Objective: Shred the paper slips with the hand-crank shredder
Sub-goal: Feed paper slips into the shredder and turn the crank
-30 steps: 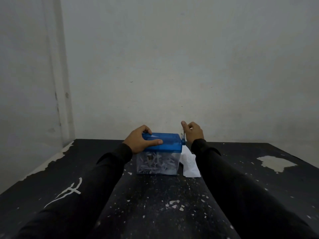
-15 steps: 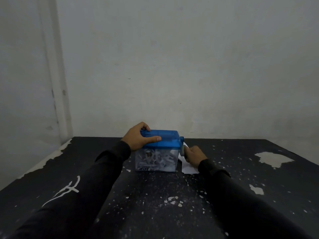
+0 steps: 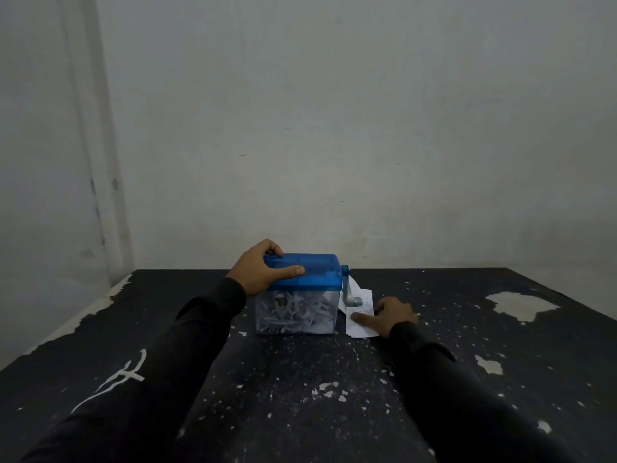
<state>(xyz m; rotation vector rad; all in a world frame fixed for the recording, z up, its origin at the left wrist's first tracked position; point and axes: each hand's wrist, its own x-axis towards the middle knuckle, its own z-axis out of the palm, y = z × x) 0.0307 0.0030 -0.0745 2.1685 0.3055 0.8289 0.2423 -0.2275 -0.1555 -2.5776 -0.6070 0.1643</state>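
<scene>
Now the left hand (image 3: 257, 274) grips the blue lid of the shredder (image 3: 300, 292), thumb along the front edge, fingers curled over the back; the shredder stands on the black table (image 3: 283, 396), its clear bin full of shreds; the crank (image 3: 349, 290) hangs down on its right side; just beside it lie the slips (image 3: 359, 312), with the right hand (image 3: 389, 314) resting on them, thumb pressing the paper, the other fingers curled.

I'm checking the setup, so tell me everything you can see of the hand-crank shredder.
The shredder is a small box standing upright on the black table: blue translucent plastic top, clear bin below packed with white paper shreds. Its crank hangs down on the right side, untouched. The left hand grips the lid; paper slips lie just right.
</scene>
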